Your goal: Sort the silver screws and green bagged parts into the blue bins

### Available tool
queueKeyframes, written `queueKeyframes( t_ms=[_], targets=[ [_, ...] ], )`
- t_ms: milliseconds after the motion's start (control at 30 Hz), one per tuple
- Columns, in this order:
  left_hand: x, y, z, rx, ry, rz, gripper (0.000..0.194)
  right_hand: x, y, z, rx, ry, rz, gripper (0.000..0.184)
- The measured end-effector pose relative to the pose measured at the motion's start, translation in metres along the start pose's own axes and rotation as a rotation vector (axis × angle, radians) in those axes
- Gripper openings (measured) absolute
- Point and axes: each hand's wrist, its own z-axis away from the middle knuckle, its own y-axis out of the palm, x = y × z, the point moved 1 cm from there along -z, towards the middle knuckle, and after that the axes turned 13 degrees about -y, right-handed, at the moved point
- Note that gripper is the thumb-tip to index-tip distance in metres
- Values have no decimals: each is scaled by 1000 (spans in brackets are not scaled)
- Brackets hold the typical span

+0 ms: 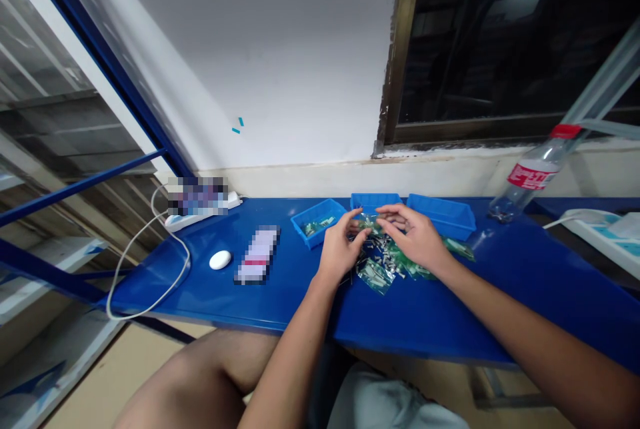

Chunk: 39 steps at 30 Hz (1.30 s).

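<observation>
My left hand [341, 247] and my right hand [415, 234] rest over a heap of small green circuit boards and small metal parts [387, 262] on the blue table [260, 302]. The left hand's fingers curl inward at the heap's left edge, pinched on something too small to name. The right hand's fingers reach left above the heap, bent together over a small piece near a blue bin [373, 202]. Another blue bin [316, 222] to the left holds a few green boards. A third blue bin [443, 216] stands to the right behind my right hand.
A clear plastic bottle with a red cap [530, 176] leans at the back right. A white oval object [221, 260], a blurred flat object [257, 256] and a white power strip with cable [200, 212] lie to the left. A white tray [607, 232] sits far right.
</observation>
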Motion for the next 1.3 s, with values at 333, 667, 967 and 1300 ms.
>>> queueKeyframes(
  t_ms=[333, 667, 967, 1300],
  targets=[
    [8, 2, -4, -4, -57, 175, 53, -12, 6, 1, -7, 164, -233, 45],
    [-7, 0, 3, 35, 22, -7, 36, -12, 9, 5, 31, 127, -114, 39],
    [8, 2, -4, 90, -105, 246, 29, -9, 6, 2, -47, 98, -56, 45],
    [3, 2, -2, 41, -102, 280, 41, -10, 1, 0, -38, 85, -43, 38]
  ],
)
